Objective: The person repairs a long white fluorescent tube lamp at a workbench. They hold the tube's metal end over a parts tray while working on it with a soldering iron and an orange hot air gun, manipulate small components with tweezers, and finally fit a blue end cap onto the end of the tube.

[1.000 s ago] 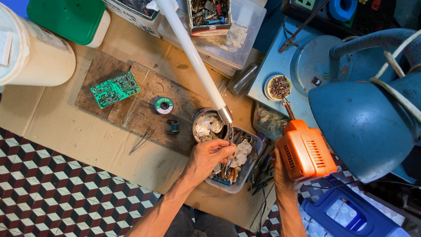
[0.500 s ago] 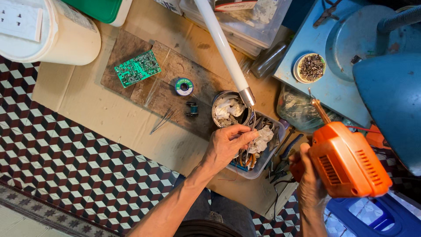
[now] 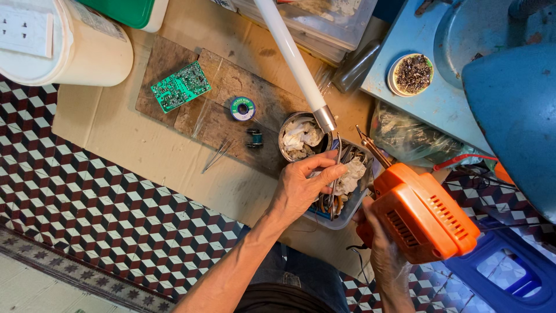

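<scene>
The left hand (image 3: 301, 188) pinches thin metal tweezers (image 3: 336, 174) over a clear plastic tray (image 3: 347, 214) of tools and crumpled tissue. The right hand (image 3: 376, 243) grips an orange soldering gun (image 3: 425, 214), just beside the tray.

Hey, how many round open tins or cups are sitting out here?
2. One metal tin stuffed with white paper, above the left hand; one shallow dish of dark bits on the blue surface. Clutter may hide others.

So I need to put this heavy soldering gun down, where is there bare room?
Bare cardboard lies between the wooden board and the tiled floor, left of the left hand. It is crowded around the tool tray and round tin.
</scene>
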